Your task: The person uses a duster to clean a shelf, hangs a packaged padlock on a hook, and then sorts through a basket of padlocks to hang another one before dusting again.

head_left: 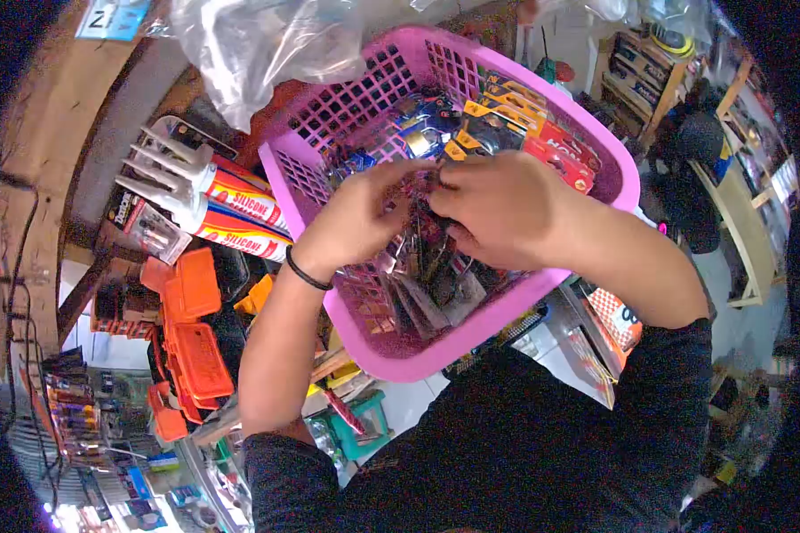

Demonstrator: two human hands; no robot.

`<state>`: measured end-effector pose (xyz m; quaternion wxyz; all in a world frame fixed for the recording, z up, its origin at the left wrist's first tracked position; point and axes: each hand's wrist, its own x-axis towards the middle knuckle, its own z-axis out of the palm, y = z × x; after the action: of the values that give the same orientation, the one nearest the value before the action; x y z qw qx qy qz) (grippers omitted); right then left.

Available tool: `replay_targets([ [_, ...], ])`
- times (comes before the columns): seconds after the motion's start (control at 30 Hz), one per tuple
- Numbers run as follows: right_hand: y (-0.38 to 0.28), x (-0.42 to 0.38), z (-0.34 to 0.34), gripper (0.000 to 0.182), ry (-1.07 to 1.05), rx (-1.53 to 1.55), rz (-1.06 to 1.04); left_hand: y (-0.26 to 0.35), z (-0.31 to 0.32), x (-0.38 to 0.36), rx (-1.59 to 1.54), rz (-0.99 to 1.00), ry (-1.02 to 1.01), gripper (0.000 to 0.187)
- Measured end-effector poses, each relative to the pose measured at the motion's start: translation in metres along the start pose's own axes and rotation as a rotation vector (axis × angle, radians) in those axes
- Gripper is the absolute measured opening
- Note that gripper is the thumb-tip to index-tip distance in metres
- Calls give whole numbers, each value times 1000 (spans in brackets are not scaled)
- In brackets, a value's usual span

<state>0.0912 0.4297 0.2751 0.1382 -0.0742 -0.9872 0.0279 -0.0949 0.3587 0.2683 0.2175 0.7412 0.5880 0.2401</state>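
Both hands are over a pink plastic basket (409, 362) filled with small packaged goods. My left hand (360, 218), with a black band at the wrist, has its fingers closed near the basket's middle. Close beside it, my right hand (498, 209) has curled fingers, its fingertips almost meeting those of the left. Something small and dark shows between the fingertips, too small to name. Below the hands stand clear plastic packets (413, 302). Yellow-and-black packs (489, 129) and red packs (564, 160) lie towards the basket's far right side.
Left of the basket lie silicone tubes (240, 222) with white nozzles, and orange plastic boxes (200, 355) below them. A clear plastic bag (267, 53) hangs at the top. Wooden shelving (640, 80) with boxes stands at the upper right.
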Motion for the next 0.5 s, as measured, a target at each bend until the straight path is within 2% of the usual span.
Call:
replay_targets([
  [0.03, 0, -1, 1, 24, -6, 7, 4, 0, 1, 1, -126, -25, 46, 44],
  [0.07, 0, -2, 2, 25, -90, 10, 18, -9, 2, 2, -176, 60, 27, 40],
  [0.1, 0, -2, 2, 26, -174, 12, 31, -11, 2, 2, -182, 57, 27, 40],
  [0.17, -3, -3, -2, 27, -157, 13, 21, -11, 2, 0, -162, 67, -86, 29],
  [0.2, -4, -3, -3, 28, -138, 17, 11, -13, 2, 0, -168, 63, -83, 29],
  [0.27, -4, -3, 2, 28, -116, 11, -23, -16, 1, 0, -253, -33, -61, 17],
  [0.4, -2, -3, 5, 32, -104, 0, -80, 2, -9, -2, -304, -60, -66, 14],
  [0.5, -2, -4, 7, 35, -117, 58, -44, 4, -11, -5, -143, -66, -26, 13],
])
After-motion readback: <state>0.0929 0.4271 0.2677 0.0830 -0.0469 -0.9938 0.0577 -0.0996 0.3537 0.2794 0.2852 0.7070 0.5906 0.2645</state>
